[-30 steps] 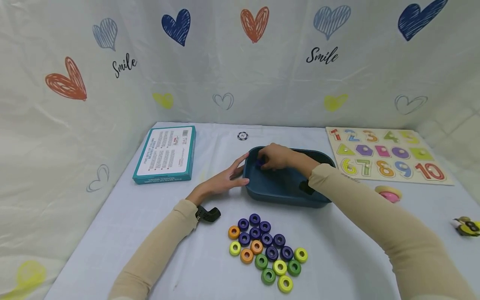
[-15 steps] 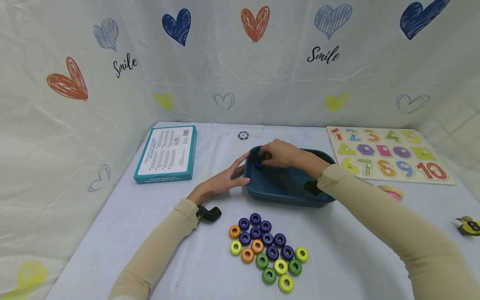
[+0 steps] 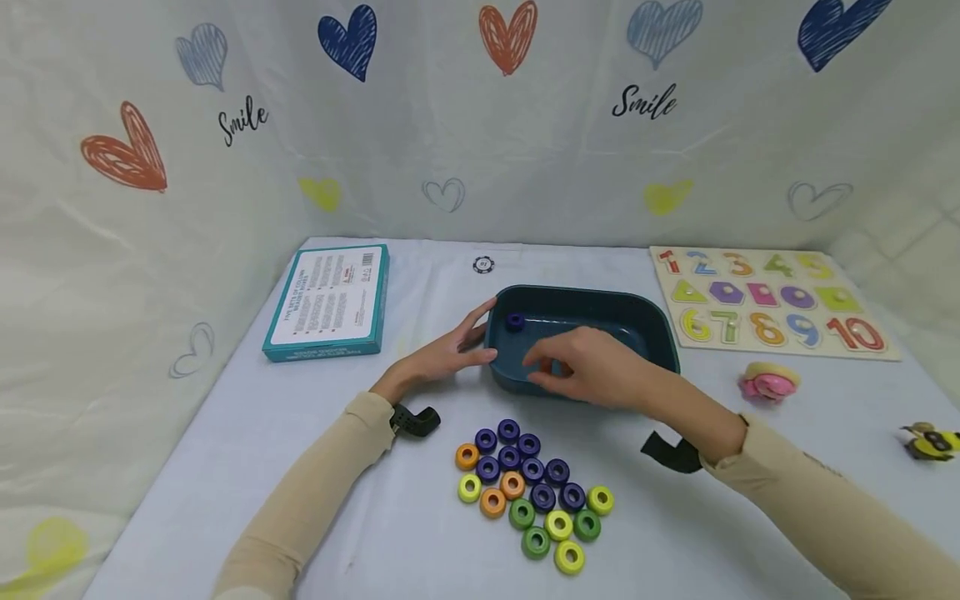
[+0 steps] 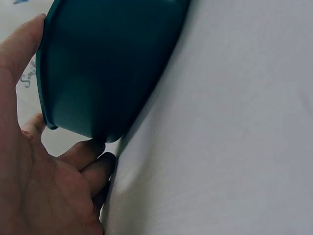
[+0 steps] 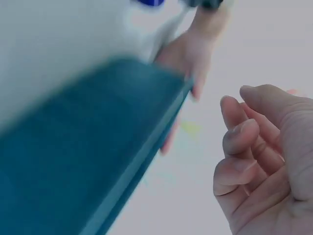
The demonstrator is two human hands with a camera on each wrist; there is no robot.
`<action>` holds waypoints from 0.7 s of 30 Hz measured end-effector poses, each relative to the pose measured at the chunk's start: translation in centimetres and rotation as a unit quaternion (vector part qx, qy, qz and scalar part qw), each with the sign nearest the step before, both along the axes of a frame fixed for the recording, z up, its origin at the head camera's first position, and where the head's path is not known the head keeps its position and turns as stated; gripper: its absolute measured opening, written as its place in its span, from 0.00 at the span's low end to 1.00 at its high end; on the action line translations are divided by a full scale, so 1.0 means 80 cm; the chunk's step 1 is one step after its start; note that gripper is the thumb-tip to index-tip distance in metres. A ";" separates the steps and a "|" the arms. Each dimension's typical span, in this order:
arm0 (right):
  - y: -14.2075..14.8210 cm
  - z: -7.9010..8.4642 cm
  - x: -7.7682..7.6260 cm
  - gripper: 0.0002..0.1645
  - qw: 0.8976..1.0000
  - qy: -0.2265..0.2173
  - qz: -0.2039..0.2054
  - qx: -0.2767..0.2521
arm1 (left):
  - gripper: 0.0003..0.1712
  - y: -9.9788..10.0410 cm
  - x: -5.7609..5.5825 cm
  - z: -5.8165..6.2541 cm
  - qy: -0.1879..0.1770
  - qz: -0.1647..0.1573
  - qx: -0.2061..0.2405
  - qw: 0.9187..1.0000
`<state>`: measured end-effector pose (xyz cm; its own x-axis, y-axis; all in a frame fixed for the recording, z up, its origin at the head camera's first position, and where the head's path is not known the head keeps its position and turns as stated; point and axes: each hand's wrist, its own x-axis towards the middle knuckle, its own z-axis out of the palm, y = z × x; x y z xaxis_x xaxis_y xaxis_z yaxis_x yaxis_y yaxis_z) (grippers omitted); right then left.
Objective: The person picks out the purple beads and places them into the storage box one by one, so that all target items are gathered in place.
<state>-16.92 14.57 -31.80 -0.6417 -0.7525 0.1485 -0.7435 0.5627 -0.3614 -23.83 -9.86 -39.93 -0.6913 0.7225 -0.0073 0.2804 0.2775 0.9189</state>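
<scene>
A dark teal tray [image 3: 585, 302] stands in the middle of the table, with one purple ring bead [image 3: 514, 322] lying in its far left corner. My left hand [image 3: 442, 353] touches the tray's left end, thumb and fingers spread along it; the left wrist view has fingertips against the teal wall [image 4: 102, 68]. Over the tray's near side hovers my right hand [image 3: 596, 367], its fingers loosely bent. Nothing shows between those fingers in the right wrist view, where the right hand [image 5: 264, 152] is beside the tray. Purple beads [image 3: 532, 471] lie grouped in front of the tray.
Orange [image 3: 492, 502], green [image 3: 536, 542] and yellow beads [image 3: 569, 557] lie among the purple ones. A teal-edged box [image 3: 327, 298] is at back left, a number puzzle board [image 3: 772, 302] at back right. A poker chip [image 3: 483, 264], a pink toy [image 3: 769, 383] and a bee toy [image 3: 932, 442] sit around.
My right hand has let go of the purple bead in the tray's far left corner and drawn back toward the near right. The left hand stays at the tray's end.
</scene>
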 end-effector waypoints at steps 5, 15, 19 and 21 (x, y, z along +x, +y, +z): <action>0.008 -0.023 0.044 0.09 0.997 -0.057 -0.004 0.057 | 0.48 0.003 -0.012 -0.020 0.015 0.018 -0.004 1.000; 0.019 -0.060 0.071 0.14 0.983 -0.119 -0.063 0.123 | 0.47 0.002 -0.022 -0.033 0.014 0.024 -0.014 1.000; 0.027 -0.066 0.069 0.13 0.980 -0.130 -0.090 0.118 | 0.48 0.001 -0.019 -0.033 0.008 0.021 -0.012 1.000; 0.035 -0.069 0.068 0.14 0.980 -0.140 -0.093 0.111 | 0.49 0.001 -0.017 -0.033 0.007 0.022 -0.012 1.000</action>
